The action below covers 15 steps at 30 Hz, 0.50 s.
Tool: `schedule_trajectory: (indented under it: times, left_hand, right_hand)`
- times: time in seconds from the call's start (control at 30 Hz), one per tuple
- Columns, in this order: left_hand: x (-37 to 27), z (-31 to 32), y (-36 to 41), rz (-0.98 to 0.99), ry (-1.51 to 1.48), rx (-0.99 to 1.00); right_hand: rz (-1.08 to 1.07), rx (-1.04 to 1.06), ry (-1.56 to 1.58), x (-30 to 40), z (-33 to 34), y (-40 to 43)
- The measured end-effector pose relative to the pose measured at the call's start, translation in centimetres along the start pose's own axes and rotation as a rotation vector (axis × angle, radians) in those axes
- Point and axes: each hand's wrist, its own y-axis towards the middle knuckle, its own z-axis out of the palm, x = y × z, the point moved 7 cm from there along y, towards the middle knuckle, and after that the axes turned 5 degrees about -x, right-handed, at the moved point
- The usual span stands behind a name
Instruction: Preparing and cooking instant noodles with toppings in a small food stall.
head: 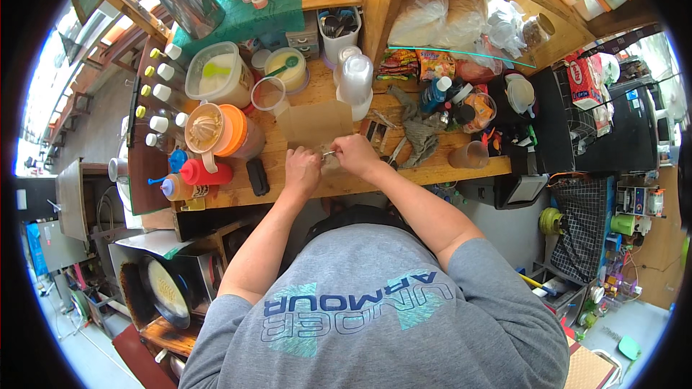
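Both hands meet near the front edge of a wooden counter (pixel 346 186). My right hand (pixel 354 154) pinches a small, thin metallic item (pixel 328 153), too small to name, pointing toward the left hand. Fingers curled, my left hand (pixel 304 168) is at the near left corner of a brown paper sheet (pixel 316 123); what it grips is hidden. Some small clear or crumpled material lies between the hands. Just beyond the paper stand stacked clear plastic cups (pixel 357 78). A black oblong object (pixel 258 177) lies left of the left hand.
Left are an orange-lidded container with a citrus juicer (pixel 205 127), a red squeeze bottle (pixel 208 173) and a sugar tub (pixel 219 73). Right are a grey cloth (pixel 421 138), scissors (pixel 397 154), a clear cup (pixel 469 155) and several bottles. A frying pan (pixel 165 292) sits lower left.
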Motion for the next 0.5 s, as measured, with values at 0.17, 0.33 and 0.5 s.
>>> schedule_trajectory:
  times: [0.17,0.33,0.5]
  left_hand:
    - [0.2,0.3,0.0,0.022,0.032,0.002]
    - [0.1,-0.2,0.0,0.013,0.019,-0.012]
    - [0.0,0.0,0.1,0.016,0.016,-0.01]
  right_hand:
    - [-0.072,0.04,-0.14,-0.8,0.4,-0.3]
    - [-0.063,0.048,-0.121,-0.1,0.0,-0.7]
    - [-0.08,-0.076,-0.149,1.1,-1.3,-1.1]
